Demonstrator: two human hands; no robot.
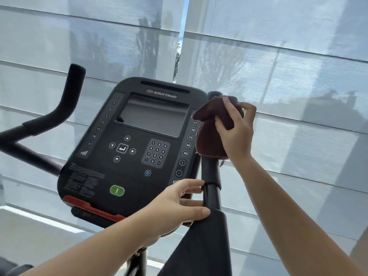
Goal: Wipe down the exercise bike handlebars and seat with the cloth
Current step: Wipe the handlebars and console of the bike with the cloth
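A dark maroon cloth [209,136] is wrapped around the upper end of the bike's right black handlebar [211,176]. My right hand [237,128] grips the cloth against the bar near its tip. Lower down, my left hand [179,204] curls around the same bar, fingers touching it just above where it widens. The left handlebar [59,108] rises bare at the left of the view. The seat is not in view.
The black console [135,152] with a blank screen, keypad and green button sits between the two handlebars. Pale roller blinds [298,76] over windows fill the background. A light floor strip shows at lower left.
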